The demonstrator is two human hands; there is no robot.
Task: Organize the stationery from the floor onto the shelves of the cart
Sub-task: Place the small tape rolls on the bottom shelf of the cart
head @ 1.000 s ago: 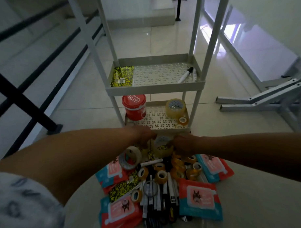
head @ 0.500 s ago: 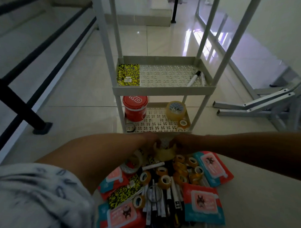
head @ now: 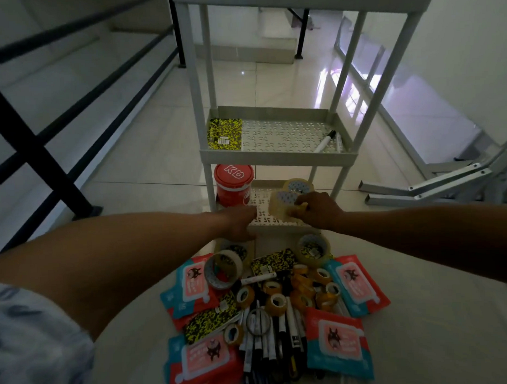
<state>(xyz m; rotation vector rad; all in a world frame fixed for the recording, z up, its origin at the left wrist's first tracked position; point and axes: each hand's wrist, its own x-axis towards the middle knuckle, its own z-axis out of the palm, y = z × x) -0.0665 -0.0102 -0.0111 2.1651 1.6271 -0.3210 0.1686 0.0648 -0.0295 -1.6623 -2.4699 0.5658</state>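
My right hand [head: 316,211] clamps a clear tape roll [head: 281,203] over the bottom shelf's [head: 264,220] front edge; my left hand [head: 239,221] looks empty; next, set it down.

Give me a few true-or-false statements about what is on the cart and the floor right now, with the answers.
1. The red tub stands on the cart's lowest shelf. True.
2. The right hand holds a pen. False: it grips a clear tape roll over the lowest shelf.
3. A marker lies on the middle shelf. True.
4. The floor is cleared of stationery. False: tape rolls, pens and wipe packs lie there.
5. The left hand holds the yellow-and-black packet. False: that packet lies on the middle shelf.
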